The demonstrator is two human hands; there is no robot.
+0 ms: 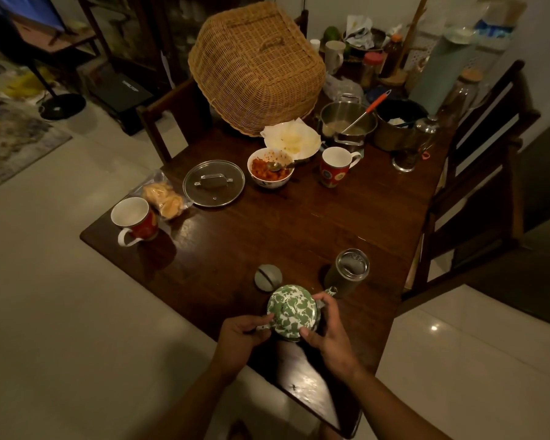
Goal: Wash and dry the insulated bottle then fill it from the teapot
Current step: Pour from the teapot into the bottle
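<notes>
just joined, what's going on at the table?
A person holds the teapot with both hands at the near end of the table: the left hand grips its handle side and the right hand curls round the spout side. The bottle stands open just beyond, with the spout pointing toward it. Its cap lies on the table to the left. No pouring is visible yet.
</notes>
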